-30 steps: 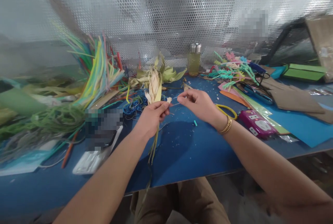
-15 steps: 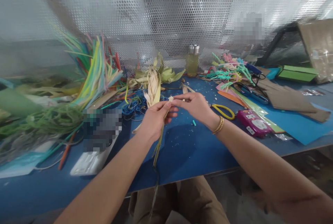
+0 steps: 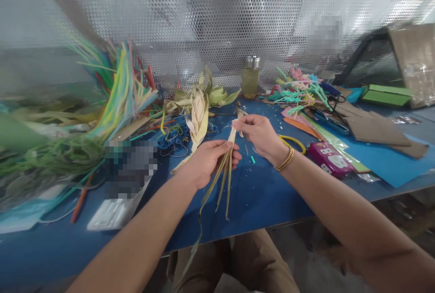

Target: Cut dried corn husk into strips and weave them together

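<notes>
Long strips of dried corn husk (image 3: 222, 175) hang below my left hand (image 3: 212, 157), which is closed around them partway along. Their pale, gathered upper end sticks up between the two hands. My right hand (image 3: 261, 135) pinches the tip of that end between thumb and fingers. Just beyond my left hand lies a folded, layered piece of corn husk (image 3: 198, 118) on the blue table (image 3: 268, 197). Looser greenish husks (image 3: 220, 96) are behind it. Yellow-handled scissors (image 3: 292, 143), only partly visible, rest behind my right wrist.
Tangled blue cord (image 3: 173, 141) and bundled coloured strips (image 3: 124, 80) lie left. A lidded bottle (image 3: 250, 77) stands at the back against perforated metal. To the right are a purple case (image 3: 329, 159), pipe-cleaner shapes (image 3: 302, 91), cardboard (image 3: 377, 127) and blue paper (image 3: 390, 166).
My right hand has moved slightly up from my left, and more of the pale husk end shows between them. The hanging strips have fanned apart into several strands.
</notes>
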`<state>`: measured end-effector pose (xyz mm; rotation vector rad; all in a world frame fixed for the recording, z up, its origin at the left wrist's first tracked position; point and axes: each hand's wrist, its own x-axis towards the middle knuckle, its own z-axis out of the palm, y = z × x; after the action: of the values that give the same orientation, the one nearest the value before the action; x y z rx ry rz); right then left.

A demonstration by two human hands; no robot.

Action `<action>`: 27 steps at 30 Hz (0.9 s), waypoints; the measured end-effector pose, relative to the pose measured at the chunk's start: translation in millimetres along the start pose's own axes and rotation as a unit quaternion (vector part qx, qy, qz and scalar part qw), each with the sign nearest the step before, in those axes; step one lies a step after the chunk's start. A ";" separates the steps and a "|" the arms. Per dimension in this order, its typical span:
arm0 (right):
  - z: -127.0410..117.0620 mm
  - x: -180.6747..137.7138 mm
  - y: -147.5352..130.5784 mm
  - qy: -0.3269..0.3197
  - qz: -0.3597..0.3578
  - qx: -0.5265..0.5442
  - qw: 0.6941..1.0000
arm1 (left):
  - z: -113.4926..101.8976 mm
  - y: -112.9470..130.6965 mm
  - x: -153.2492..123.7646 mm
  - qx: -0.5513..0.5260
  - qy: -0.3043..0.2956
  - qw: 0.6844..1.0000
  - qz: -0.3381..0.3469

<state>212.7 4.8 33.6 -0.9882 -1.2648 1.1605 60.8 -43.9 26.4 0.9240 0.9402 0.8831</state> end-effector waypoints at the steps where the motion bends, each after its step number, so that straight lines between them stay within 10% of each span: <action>1: -0.6 0.9 0.3 0.005 0.000 0.002 1.000 | 1.8 -0.6 -1.3 -0.004 -0.002 1.000 -0.008; 15: -19.1 8.4 4.3 -0.053 0.039 -0.004 0.998 | 2.8 -12.0 -4.0 0.051 -0.038 0.998 0.021; 27: -21.3 9.2 1.6 -0.038 -0.021 -0.057 0.997 | -10.8 -10.3 3.8 0.286 0.073 0.943 0.153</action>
<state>233.3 15.5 31.9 -1.0041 -1.4197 1.1134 54.3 -41.3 12.7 1.5506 1.2340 0.9655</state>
